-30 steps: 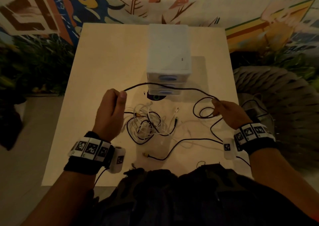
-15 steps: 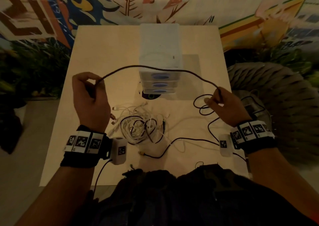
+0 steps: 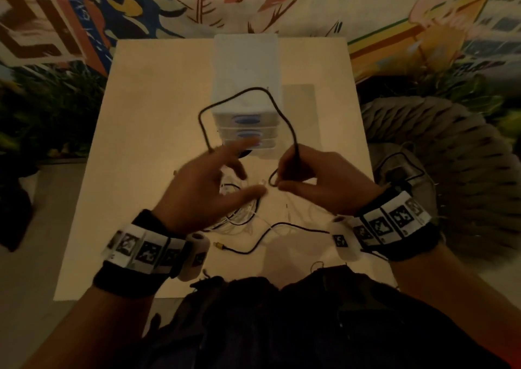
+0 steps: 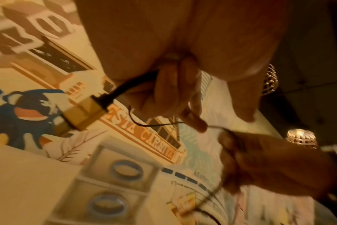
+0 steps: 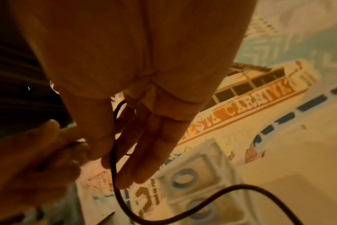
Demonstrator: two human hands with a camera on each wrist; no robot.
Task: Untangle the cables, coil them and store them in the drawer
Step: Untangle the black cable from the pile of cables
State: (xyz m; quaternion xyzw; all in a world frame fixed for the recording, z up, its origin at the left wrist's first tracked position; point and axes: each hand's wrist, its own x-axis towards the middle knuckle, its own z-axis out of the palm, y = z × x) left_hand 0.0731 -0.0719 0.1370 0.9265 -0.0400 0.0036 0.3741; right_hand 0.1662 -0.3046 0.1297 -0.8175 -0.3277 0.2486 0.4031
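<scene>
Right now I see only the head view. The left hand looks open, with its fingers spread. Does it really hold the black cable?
Observer: Yes. In the left wrist view, the curled fingers of the left hand grip the black cable. Its gold plug sticks out just beyond them.
Operator: And how does the cable pass through the right hand?
Observer: In the right wrist view it comes out between the thumb and the other fingers of the right hand. It then runs down across those fingers and curves off in front of the drawer unit.
</scene>
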